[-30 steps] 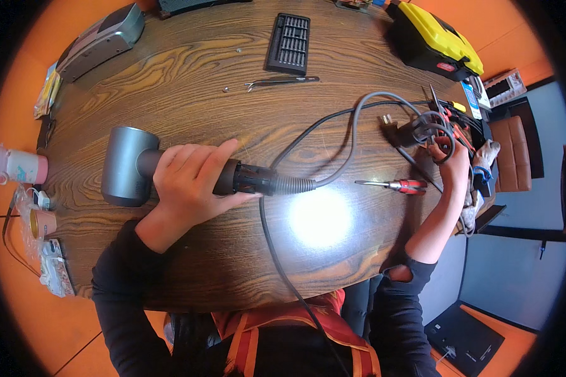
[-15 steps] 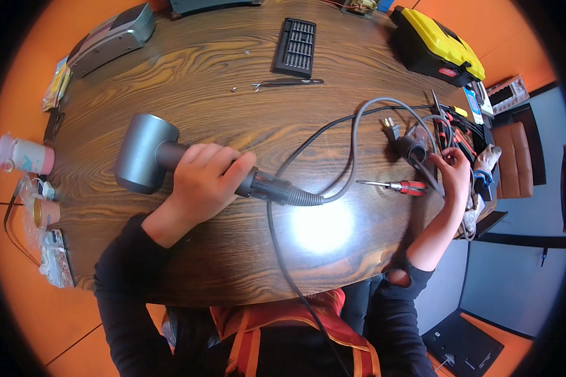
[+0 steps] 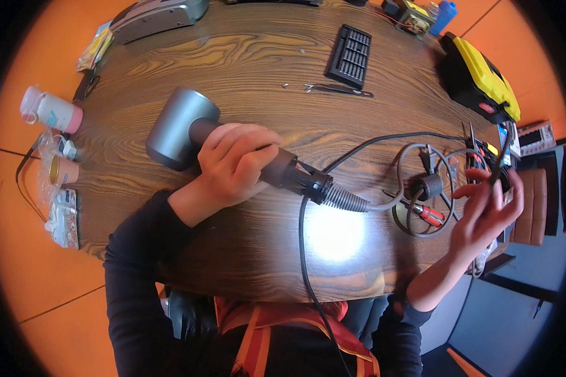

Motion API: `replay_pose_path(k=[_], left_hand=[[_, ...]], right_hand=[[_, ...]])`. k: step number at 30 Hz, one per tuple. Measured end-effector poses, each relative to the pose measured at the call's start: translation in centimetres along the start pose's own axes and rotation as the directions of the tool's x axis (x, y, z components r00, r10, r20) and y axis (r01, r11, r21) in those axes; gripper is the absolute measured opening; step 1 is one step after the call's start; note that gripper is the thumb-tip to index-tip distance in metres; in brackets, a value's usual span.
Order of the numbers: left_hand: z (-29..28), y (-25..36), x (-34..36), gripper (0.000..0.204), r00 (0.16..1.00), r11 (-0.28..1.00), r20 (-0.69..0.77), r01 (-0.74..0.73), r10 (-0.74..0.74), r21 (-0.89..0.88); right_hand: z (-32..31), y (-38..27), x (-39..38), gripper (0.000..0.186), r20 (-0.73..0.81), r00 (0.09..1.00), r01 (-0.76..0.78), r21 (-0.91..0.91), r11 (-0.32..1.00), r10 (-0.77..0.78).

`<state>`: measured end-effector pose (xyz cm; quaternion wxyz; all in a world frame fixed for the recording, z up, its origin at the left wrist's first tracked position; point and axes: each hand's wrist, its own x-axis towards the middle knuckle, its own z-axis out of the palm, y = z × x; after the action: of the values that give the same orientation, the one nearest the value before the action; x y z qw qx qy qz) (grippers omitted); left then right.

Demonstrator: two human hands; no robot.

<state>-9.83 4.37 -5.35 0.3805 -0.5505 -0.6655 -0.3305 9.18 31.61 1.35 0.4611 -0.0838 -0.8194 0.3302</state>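
My left hand [image 3: 233, 164] is wrapped around the dark handle of a grey hair dryer [image 3: 176, 129] that lies on the wooden table [image 3: 258, 56], its barrel pointing left. The handle's lower end [image 3: 302, 180] looks opened, and the grey ribbed cord sleeve [image 3: 344, 199] runs out of it to the right. My right hand [image 3: 484, 210] is raised at the table's right edge and pinches a thin dark tool [image 3: 500, 156]. Just left of that hand lie a red-handled screwdriver [image 3: 429, 215] and a black round part [image 3: 431, 186] among loops of cord.
A black bit case [image 3: 350, 56] and tweezers [image 3: 333, 89] lie at the far side. A yellow and black tool case [image 3: 481, 78] sits at the back right. A pink and white bottle [image 3: 49, 112] and small packets are at the left edge. A brown chair [image 3: 534, 207] stands right.
My left hand has carried the hair dryer to the right along the table. My right hand has come up off the pile of tools at the right edge with the thin dark tool.
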Motion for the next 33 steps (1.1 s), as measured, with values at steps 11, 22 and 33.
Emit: replay_pose_path(k=[11, 22, 33], left_hand=[[0.1, 0.7, 0.1, 0.021, 0.992, 0.993, 0.099, 0.065, -0.075, 0.096], [1.0, 0.9, -0.6, 0.014, 0.992, 0.986, 0.123, 0.012, -0.032, 0.165], [0.8, 1.0, -0.3, 0.011, 0.991, 0.987, 0.123, 0.033, -0.053, 0.158]], right_hand=[[5.3, -6.0, -2.4, 0.035, 0.382, 0.858, 0.358, 0.035, 0.933, -0.343], [4.6, -4.9, -2.9, 0.022, 0.551, 0.775, 0.357, 0.022, 0.934, -0.309], [4.6, -4.7, -2.7, 0.021, 0.572, 0.763, 0.378, -0.017, 0.926, -0.301]])
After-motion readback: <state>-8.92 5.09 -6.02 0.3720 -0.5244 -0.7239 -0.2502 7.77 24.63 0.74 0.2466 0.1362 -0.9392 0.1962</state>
